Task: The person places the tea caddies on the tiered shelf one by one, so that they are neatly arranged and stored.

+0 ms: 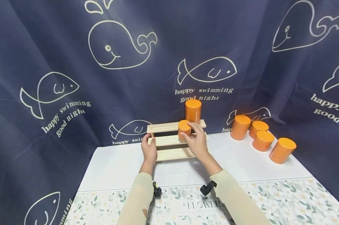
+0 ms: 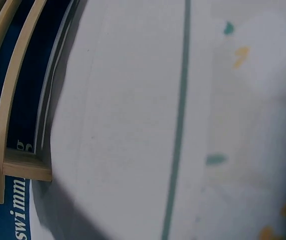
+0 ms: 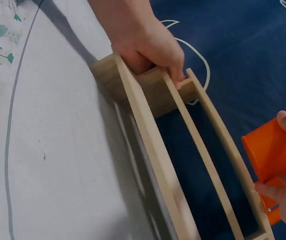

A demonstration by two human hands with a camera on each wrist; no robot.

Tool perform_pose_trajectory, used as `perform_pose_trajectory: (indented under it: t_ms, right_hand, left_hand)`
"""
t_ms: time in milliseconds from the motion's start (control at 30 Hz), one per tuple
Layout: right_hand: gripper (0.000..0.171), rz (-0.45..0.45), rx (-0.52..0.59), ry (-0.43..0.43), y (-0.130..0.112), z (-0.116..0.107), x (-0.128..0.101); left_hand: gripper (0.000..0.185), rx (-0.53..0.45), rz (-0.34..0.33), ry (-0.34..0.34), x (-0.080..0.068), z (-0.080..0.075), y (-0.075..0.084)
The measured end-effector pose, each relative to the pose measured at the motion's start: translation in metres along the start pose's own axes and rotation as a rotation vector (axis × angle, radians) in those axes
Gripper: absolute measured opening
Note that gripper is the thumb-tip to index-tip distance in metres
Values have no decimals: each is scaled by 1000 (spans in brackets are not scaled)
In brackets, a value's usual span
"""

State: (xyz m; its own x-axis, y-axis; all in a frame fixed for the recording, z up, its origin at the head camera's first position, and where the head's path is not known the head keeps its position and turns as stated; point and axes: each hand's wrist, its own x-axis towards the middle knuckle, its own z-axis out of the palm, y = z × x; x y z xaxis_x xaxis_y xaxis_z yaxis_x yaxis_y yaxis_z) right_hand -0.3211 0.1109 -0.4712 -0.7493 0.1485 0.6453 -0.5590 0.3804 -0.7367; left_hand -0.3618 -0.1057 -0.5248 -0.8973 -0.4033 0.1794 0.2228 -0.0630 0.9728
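A three-step wooden rack (image 1: 169,140) stands on the white cloth against the curtain. My left hand (image 1: 149,148) grips its left end; in the right wrist view the fingers of that left hand (image 3: 150,47) curl round the end board. My right hand (image 1: 198,142) holds a short orange canister (image 1: 183,128) upright between thumb and fingers. In the head view the canister overlaps the top and middle steps. A taller orange canister (image 1: 193,110) stands on the top step, right of the middle. The left wrist view shows the rack's end (image 2: 27,167) at its left edge.
Several orange canisters, tall and short, stand at the right of the table, among them a tall one (image 1: 240,127) and a short one (image 1: 263,140). A dark blue curtain (image 1: 158,103) hangs behind and at both sides. Floral cloth (image 1: 99,204) covers the near part.
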Motion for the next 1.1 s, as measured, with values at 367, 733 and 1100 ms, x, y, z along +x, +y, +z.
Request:
perform_pose_trajectory:
  t_ms: [367, 733, 1100]
  right_hand:
    - [55, 14, -24, -32, 4, 15, 4]
    - [49, -3, -256, -95, -1, 23, 13]
    - [50, 47, -344, -145, -5, 27, 22]
  left_hand:
    - [29, 18, -3, 8, -3, 3, 2]
    - [28, -27, 10, -5, -1, 1, 1]
    - [31, -28, 11, -9, 1, 1, -3]
